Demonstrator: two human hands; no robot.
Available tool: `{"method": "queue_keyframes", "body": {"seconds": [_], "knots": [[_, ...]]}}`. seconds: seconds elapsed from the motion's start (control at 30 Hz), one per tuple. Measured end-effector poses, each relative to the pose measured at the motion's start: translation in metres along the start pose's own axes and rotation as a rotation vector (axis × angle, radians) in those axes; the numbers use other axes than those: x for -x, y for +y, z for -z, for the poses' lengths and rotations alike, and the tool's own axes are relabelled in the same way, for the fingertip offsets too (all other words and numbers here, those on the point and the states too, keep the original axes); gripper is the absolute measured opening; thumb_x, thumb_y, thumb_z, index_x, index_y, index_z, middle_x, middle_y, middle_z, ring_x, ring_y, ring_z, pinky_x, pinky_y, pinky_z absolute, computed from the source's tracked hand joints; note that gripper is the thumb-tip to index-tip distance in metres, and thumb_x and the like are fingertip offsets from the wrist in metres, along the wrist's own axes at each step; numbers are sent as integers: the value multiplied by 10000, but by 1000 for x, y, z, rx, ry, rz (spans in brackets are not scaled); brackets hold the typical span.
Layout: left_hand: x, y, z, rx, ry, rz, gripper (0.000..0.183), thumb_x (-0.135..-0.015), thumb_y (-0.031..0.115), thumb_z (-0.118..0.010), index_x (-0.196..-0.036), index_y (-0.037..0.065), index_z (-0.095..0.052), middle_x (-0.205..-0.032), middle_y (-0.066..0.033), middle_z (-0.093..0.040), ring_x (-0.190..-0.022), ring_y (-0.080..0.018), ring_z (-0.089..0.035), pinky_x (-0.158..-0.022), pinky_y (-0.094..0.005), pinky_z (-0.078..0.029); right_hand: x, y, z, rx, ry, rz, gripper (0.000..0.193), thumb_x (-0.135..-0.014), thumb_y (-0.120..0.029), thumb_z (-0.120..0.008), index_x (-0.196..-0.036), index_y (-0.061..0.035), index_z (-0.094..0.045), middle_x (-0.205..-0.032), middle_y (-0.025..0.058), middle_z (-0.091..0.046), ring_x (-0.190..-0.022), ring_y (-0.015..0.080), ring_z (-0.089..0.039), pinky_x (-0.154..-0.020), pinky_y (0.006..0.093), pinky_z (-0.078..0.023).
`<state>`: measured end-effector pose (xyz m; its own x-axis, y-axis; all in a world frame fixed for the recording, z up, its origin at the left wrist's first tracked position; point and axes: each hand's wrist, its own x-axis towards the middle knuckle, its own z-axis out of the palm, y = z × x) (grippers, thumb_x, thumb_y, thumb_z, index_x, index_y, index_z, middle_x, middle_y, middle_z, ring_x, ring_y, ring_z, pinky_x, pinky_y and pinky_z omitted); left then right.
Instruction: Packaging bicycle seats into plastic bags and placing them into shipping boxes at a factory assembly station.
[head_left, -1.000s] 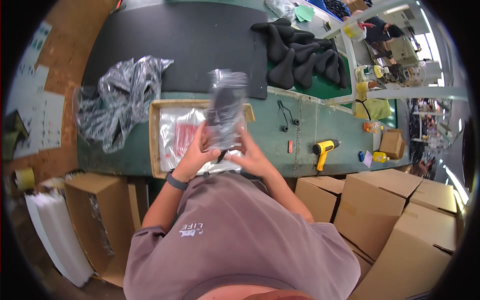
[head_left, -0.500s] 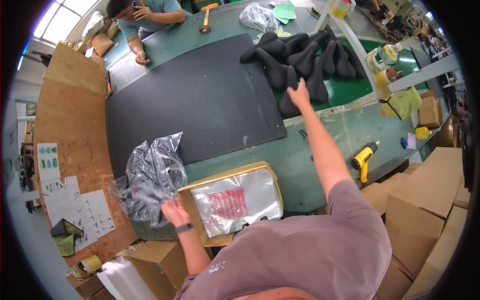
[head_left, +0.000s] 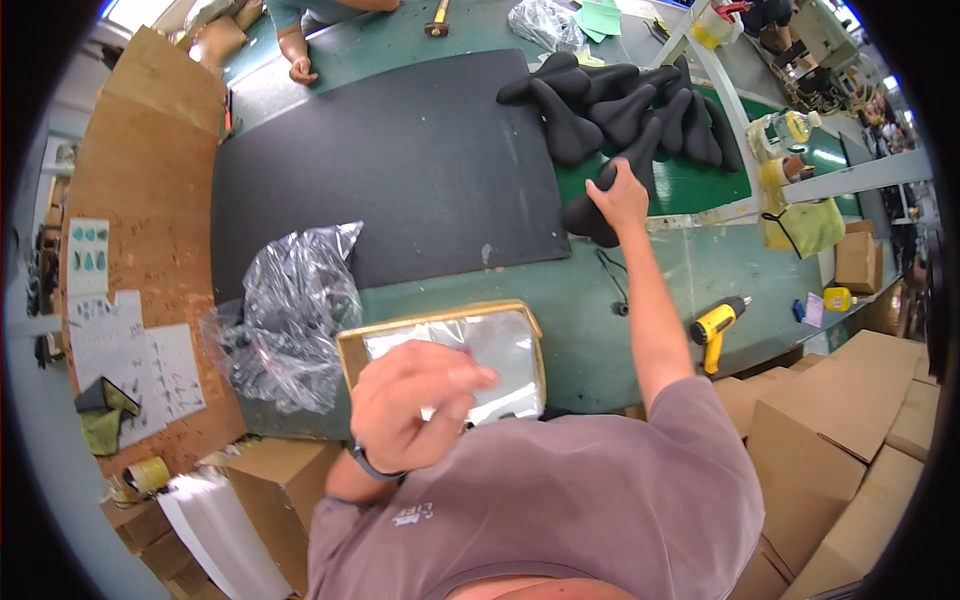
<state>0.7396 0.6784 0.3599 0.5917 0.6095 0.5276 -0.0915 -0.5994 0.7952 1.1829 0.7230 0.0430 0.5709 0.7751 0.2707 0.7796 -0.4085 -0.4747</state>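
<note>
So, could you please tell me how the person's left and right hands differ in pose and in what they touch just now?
The right hand is stretched far out across the bench, closed on a black bicycle saddle at the edge of the saddle pile. The left hand is drawn in close to the body, fingers loosely curled, holding nothing, above the shallow tray of clear plastic bags. The right looks sharp; the left is blurred. Both are bare.
</note>
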Motion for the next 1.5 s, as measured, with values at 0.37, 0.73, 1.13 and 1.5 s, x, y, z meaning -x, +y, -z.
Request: {"method": "queue_keyframes", "body": {"seconds": [0.37, 0.73, 1.13, 1.5], "knots": [[69, 181, 10, 229, -48, -270, 156, -969, 122, -829, -1123, 142, -820, -886, -17, -831, -726, -129, -767, -523, -295, -525, 514, 58, 72, -454, -52, -1047, 541, -1197, -433, -484, -1025, 41, -681, -831, 238, -716, -624, 334, -740, -620, 481, -574], [114, 235, 23, 84, -287, -122, 155, -949, 125, -831, -1101, 159, -833, -882, -4, -834, -713, -121, -763, -522, -302, -527, 537, 40, 95, 144, -425, -388, 798, -924, -340, -863, -1591, -97, -497, -1350, 289, -721, -1228, 512, -707, -1030, 596, -567], [264, 102, -7, 296, -437, 556, 275, -1050, 19, -688, -1312, -3, -770, -1044, -109, -823, -826, -178, -753, -786, -318, -611, 551, 39, 124, -2208, -713, -1331, 663, -1107, -569, -685, -1463, -12, -625, -952, 83, -648, -530, 76, -476, -414, 245, -349], [361, 10, -39, -323, -174, 729, 351, -1026, 93, -765, -1367, 15, -744, -1159, -148, -822, -967, -270, -801, -867, -383, -625, 530, -5, 84, -497, -374, -1095, 519, -1016, -429, -834, -1170, -3, -582, -894, 105, -717, -547, 201, -645, -431, 338, -468]]}}
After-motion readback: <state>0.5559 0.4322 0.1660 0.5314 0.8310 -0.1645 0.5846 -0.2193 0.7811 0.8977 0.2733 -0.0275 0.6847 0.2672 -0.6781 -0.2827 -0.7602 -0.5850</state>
